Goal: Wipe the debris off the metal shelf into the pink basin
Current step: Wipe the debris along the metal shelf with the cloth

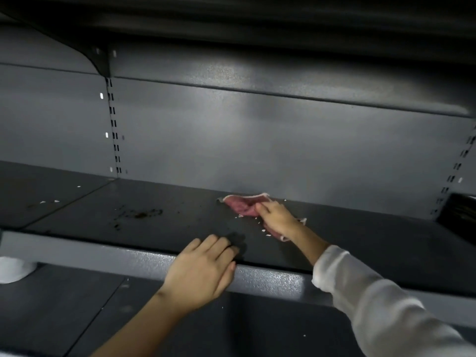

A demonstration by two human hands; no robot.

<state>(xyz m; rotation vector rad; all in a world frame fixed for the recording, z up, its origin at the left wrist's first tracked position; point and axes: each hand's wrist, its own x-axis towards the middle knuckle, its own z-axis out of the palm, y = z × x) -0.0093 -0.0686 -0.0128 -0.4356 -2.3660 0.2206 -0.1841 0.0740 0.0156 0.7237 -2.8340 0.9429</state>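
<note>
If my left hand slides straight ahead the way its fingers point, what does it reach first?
Nothing close: bare shelf lies ahead of the left hand. Farther along, probably the white crumbs beside the pink cloth, though depth is unclear.

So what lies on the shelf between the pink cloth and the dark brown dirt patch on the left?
In the head view, only bare dark shelf lies between the pink cloth and the brown dirt patch, apart from faint dark specks. White crumbs sit beside the cloth.

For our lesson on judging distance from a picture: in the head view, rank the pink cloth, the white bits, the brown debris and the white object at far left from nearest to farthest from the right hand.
1. Pink cloth: under the right hand, touching.
2. White bits: just left of it.
3. Brown debris: left along the shelf.
4. White object: far left, lower level.
</note>
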